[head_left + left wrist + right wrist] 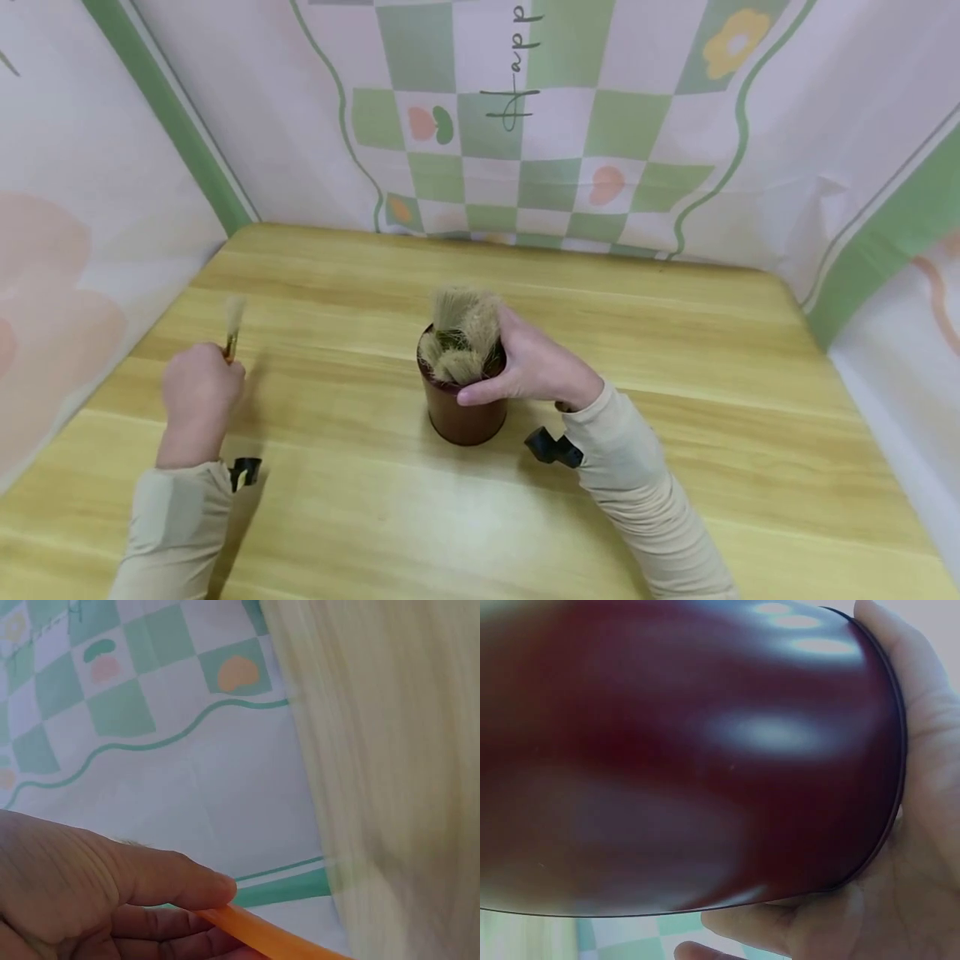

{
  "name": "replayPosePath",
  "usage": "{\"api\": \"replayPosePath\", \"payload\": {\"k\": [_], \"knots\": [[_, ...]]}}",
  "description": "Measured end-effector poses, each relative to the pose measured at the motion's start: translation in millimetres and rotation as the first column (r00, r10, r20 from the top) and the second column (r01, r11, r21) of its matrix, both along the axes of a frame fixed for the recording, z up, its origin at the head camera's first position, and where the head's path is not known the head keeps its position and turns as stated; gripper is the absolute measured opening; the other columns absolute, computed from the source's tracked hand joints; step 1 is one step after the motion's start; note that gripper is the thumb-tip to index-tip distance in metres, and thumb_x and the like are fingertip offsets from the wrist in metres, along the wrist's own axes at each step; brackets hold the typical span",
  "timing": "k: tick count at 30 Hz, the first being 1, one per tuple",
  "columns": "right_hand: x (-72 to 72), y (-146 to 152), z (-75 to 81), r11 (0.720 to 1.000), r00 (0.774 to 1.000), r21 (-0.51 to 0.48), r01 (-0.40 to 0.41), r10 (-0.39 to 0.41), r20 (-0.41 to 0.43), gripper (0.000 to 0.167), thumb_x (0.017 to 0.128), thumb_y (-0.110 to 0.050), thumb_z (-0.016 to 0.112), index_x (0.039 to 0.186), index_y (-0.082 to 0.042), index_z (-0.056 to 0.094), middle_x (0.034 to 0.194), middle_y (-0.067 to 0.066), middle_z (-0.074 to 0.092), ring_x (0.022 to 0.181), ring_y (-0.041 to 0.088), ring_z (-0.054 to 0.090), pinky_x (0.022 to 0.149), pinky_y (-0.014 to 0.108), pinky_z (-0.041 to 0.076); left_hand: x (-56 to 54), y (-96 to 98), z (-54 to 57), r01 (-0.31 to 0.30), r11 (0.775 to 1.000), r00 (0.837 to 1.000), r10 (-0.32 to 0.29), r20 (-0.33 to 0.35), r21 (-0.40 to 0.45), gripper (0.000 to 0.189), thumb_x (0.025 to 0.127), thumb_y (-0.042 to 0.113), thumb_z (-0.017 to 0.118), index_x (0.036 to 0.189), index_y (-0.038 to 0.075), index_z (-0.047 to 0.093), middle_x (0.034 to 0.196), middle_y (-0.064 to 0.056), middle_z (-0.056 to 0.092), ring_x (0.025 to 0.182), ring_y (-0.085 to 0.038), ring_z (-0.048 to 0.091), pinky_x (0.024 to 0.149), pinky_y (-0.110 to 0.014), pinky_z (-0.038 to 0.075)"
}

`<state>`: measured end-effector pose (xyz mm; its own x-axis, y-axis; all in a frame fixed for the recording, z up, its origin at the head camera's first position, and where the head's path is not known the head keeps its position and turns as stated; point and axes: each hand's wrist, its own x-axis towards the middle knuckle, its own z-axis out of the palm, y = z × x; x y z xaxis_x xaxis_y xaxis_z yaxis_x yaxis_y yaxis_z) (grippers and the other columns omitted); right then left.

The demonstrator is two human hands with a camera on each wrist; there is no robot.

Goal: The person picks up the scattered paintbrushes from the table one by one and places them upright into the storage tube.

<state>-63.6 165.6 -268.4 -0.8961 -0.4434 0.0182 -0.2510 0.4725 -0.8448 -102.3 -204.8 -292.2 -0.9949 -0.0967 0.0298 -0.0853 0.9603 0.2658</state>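
On the left, my left hand [198, 393] pinches a brush [232, 337] with pale bristles pointing up and a gold-coloured collar. Its orange handle [264, 934] runs between thumb and fingers in the left wrist view. Near the middle of the table stands a dark red-brown round pot [463, 415], upright. Beige bristly tufts [459, 312] stick out of its top, with a little green among them. My right hand [542, 360] grips the pot's rim from the right, thumb in front. Up close in the right wrist view, the glossy pot wall [690, 787] hides part of the fingers.
The wooden table [337, 517] has light striped grain and rounded far corners. A printed curtain [487, 183] with green checks hangs behind it, and more fabric flanks both sides. Black wrist cameras sit at the left cuff [245, 473] and right cuff [553, 447].
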Motion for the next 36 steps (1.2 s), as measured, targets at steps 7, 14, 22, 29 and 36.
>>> {"api": "replayPosePath", "payload": {"k": [7,14,22,29,36], "knots": [[-0.9,-1.8,-5.7,1.000,1.000,-0.020,-0.002,0.002,0.008,0.105,0.065,-0.019,0.089,0.147,-0.010,0.025,0.147,0.009,0.038,0.137,0.021,0.038,0.117,0.041,0.029,-4.6,-8.4,-10.1,-0.045,0.999,0.998,0.045,0.039,-0.002,0.027,0.085,0.006,0.050,0.063,-0.008,0.057,0.064,-0.027,0.057,0.059,-0.040,0.056,0.046,-0.043,0.043],[-0.7,-1.3,-5.0,1.000,1.000,0.000,0.005,-0.005,0.009,0.106,0.065,-0.021,0.089,0.147,-0.010,0.024,0.147,0.009,0.038,0.137,0.021,0.038,0.116,0.042,0.029,-4.8,-5.6,-10.8,-0.017,0.999,1.000,0.017,-0.013,-0.028,0.029,0.088,0.013,0.059,0.071,-0.011,0.061,0.068,-0.029,0.060,0.060,-0.042,0.058,0.049,-0.046,0.044],[-0.8,-1.8,-5.2,1.000,1.000,-0.026,-0.009,0.009,0.001,0.105,0.065,-0.018,0.090,0.147,-0.009,0.025,0.146,0.009,0.039,0.137,0.022,0.039,0.116,0.043,0.029,-2.1,13.8,0.0,0.027,0.998,0.996,-0.021,-0.085,0.064,0.026,0.091,0.015,0.060,0.093,-0.011,0.064,0.088,-0.032,0.066,0.077,-0.049,0.061,0.065,-0.054,0.046],[-0.4,-1.1,-4.1,1.000,1.000,-0.001,0.000,0.000,0.003,0.106,0.065,-0.021,0.090,0.148,-0.008,0.024,0.147,0.010,0.037,0.138,0.023,0.037,0.117,0.043,0.028,-0.6,28.6,15.3,0.064,0.985,0.987,-0.039,-0.155,0.158,0.030,0.092,0.017,0.061,0.103,-0.011,0.066,0.096,-0.029,0.069,0.084,-0.046,0.064,0.074,-0.052,0.047],[1.0,-1.0,-4.0,0.999,1.000,0.034,0.018,-0.018,0.002,0.107,0.065,-0.024,0.090,0.148,-0.008,0.024,0.148,0.011,0.038,0.138,0.024,0.037,0.116,0.043,0.029,-2.1,42.2,23.9,0.068,0.979,0.985,-0.035,-0.171,0.193,0.033,0.092,0.018,0.061,0.108,-0.010,0.064,0.100,-0.027,0.069,0.089,-0.043,0.064,0.082,-0.051,0.043]]}}
